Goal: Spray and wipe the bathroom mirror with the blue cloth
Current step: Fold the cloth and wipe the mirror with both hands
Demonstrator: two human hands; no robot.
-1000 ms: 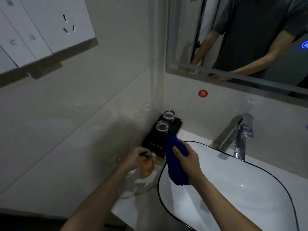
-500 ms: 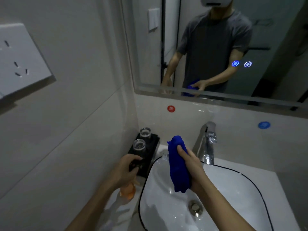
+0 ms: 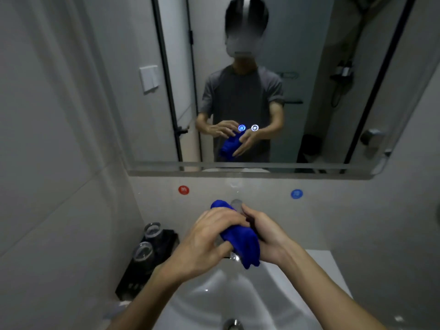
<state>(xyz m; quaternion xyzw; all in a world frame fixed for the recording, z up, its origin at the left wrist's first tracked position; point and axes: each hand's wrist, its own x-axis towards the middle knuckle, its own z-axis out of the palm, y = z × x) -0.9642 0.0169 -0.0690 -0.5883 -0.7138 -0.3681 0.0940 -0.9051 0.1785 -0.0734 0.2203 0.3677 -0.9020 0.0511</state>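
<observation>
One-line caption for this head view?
Both hands, left hand and right hand, bunch the blue cloth above the sink, facing the mirror.

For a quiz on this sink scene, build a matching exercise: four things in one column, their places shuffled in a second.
Things:
1. blue cloth
2. red sticker
3. blue sticker
4. two glasses

Places:
A. on the black tray by the left wall
B. on the wall under the mirror, right
C. held between the two hands
D. on the wall under the mirror, left

Pairs: 1-C, 2-D, 3-B, 4-A
</observation>
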